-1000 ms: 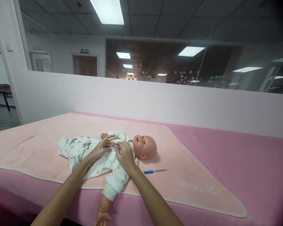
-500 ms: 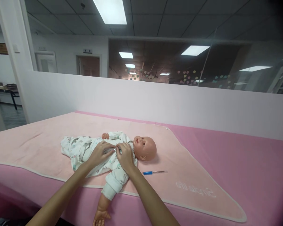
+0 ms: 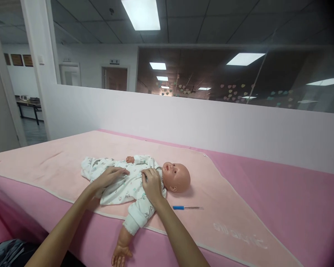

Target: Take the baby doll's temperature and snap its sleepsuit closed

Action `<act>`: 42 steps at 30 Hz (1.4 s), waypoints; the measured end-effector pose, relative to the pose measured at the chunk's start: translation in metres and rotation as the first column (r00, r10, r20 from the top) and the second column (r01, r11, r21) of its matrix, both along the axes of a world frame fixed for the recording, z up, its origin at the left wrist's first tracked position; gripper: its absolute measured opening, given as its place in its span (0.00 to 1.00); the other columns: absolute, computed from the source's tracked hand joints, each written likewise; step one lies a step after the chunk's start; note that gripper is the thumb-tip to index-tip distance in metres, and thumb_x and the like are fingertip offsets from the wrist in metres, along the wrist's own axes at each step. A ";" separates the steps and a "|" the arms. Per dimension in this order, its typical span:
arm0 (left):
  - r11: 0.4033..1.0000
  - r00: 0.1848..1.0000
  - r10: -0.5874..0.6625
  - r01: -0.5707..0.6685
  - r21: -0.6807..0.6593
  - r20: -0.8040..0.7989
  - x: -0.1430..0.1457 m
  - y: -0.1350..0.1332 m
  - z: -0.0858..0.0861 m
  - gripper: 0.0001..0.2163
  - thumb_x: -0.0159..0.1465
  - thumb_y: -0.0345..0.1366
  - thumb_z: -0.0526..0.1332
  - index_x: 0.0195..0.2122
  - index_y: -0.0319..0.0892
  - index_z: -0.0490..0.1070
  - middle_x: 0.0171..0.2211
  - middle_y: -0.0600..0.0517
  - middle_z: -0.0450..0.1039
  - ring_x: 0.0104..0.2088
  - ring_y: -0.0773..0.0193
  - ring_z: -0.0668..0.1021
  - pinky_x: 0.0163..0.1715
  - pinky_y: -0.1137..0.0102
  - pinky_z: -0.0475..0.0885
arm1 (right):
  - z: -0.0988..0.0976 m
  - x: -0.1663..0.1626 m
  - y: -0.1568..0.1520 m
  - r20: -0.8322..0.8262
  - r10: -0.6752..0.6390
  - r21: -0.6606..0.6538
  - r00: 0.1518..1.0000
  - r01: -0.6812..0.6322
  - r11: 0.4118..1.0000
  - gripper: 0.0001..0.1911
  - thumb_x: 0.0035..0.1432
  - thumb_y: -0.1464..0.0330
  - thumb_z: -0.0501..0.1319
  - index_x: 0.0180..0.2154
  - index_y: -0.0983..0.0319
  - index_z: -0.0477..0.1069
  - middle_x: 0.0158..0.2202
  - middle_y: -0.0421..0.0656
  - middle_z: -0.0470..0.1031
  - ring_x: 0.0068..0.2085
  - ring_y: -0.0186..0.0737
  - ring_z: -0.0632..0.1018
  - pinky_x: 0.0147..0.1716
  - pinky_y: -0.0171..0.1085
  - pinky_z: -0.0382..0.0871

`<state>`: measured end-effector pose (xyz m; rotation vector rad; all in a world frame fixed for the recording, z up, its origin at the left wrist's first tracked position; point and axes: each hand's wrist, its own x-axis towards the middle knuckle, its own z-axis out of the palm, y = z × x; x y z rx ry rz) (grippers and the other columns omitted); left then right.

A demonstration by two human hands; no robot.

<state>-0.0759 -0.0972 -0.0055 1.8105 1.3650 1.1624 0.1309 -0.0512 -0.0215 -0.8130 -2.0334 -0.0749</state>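
Observation:
A baby doll [image 3: 177, 178] lies on its back, head to the right, wearing a white printed romper [image 3: 119, 193] with small snaps down the front. My left hand [image 3: 111, 175] rests flat on the romper around the belly, fingers stretched out and open. On the upper chest, close to the collar, lies my right hand [image 3: 152, 181]; its fingers are bent, the thumb stands apart from them, and no gripped cloth shows. The doll's near arm [image 3: 124, 239] hangs over the front edge, its sleeve cuff turned back. Its far hand [image 3: 130, 159] lies beyond the belly.
A blue-capped pen [image 3: 180, 207] lies right of the doll on a peach mat [image 3: 225, 200] with white edging. Under the mat is a pink cover [image 3: 281, 185]. A low white wall [image 3: 183, 118] runs along the back, with glass above it.
My hands have come apart: the left moved off the chest snap toward the belly and its fingers straightened. My right hand stays at the chest. The view has turned slightly left.

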 end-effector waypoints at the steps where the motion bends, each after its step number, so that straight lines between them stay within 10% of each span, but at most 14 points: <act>1: 0.999 0.999 -0.034 0.034 -0.038 0.017 -0.004 0.002 0.002 0.17 0.58 0.47 0.53 0.36 0.43 0.76 0.41 0.49 0.75 0.46 0.56 0.72 0.47 0.65 0.64 | 0.001 0.000 -0.001 0.020 0.003 0.020 1.000 -0.004 1.000 0.10 0.56 0.75 0.50 0.34 0.60 0.69 0.33 0.44 0.70 0.36 0.40 0.68 0.37 0.39 0.60; 10: 0.991 0.984 -0.115 0.124 -0.056 0.138 -0.007 0.011 -0.005 0.15 0.52 0.42 0.63 0.38 0.40 0.75 0.40 0.46 0.75 0.45 0.55 0.73 0.46 0.62 0.66 | 0.016 -0.026 -0.006 0.367 0.117 0.162 0.923 -0.187 0.969 0.08 0.58 0.70 0.51 0.34 0.63 0.68 0.31 0.45 0.69 0.36 0.41 0.68 0.38 0.40 0.60; 18: 0.986 0.971 -0.143 0.156 -0.057 0.194 -0.008 0.006 -0.004 0.11 0.51 0.40 0.63 0.33 0.39 0.75 0.46 0.45 0.71 0.47 0.56 0.72 0.48 0.63 0.66 | 0.015 -0.028 -0.003 0.274 0.169 0.043 0.947 -0.187 0.981 0.02 0.52 0.70 0.57 0.31 0.61 0.66 0.33 0.43 0.67 0.36 0.38 0.68 0.37 0.36 0.60; 32: 0.987 0.974 0.066 -0.032 0.160 -0.218 0.010 0.003 -0.003 0.13 0.47 0.29 0.59 0.35 0.42 0.76 0.41 0.51 0.75 0.41 0.60 0.75 0.46 0.69 0.67 | 0.009 -0.029 -0.001 0.221 0.149 0.008 0.964 -0.155 0.988 0.04 0.55 0.71 0.55 0.30 0.62 0.67 0.31 0.42 0.68 0.35 0.36 0.68 0.37 0.35 0.61; 42: 0.997 0.995 -0.064 0.067 0.047 -0.071 -0.001 0.007 -0.004 0.12 0.50 0.32 0.58 0.34 0.40 0.76 0.42 0.49 0.75 0.43 0.59 0.74 0.43 0.69 0.69 | 0.006 -0.029 0.001 0.237 0.103 0.040 0.966 -0.116 0.992 0.06 0.56 0.70 0.54 0.30 0.62 0.69 0.30 0.42 0.68 0.34 0.36 0.68 0.35 0.34 0.61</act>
